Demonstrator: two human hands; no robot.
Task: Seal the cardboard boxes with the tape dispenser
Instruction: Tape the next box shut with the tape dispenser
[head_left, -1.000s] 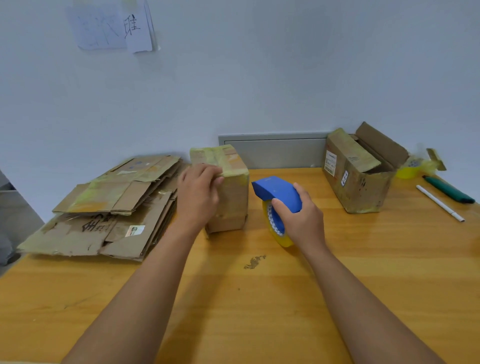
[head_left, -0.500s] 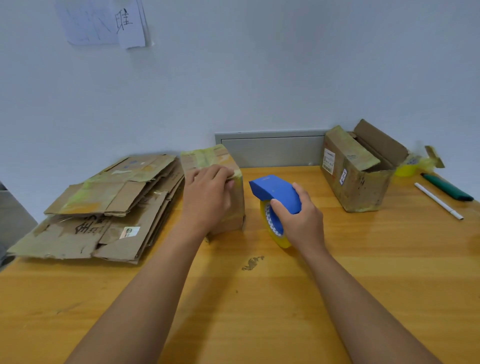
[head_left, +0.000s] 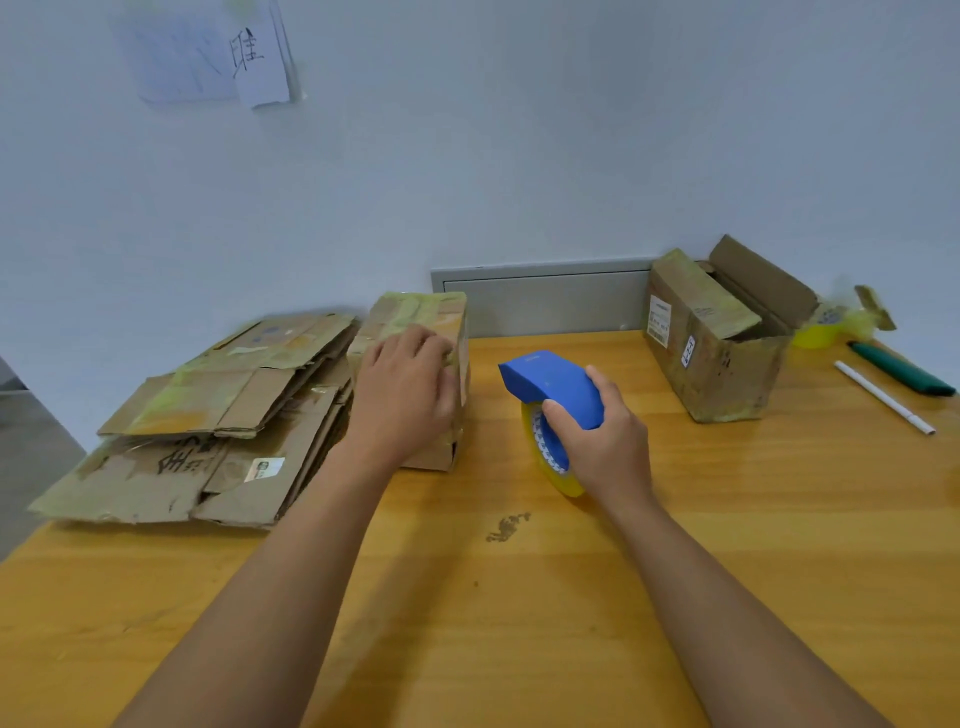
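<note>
Left hand (head_left: 402, 395) fingers resting on taped box (head_left: 415, 322); right hand (head_left: 597, 441) grips tape dispenser (head_left: 550, 387) beside.

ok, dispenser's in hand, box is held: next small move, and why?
Probably lift the blue tape dispenser with the yellow roll over to the small closed cardboard box. The right hand grips the dispenser beside the box, apart from it, while the left hand rests on the box's near side, steadying it for taping.
</note>
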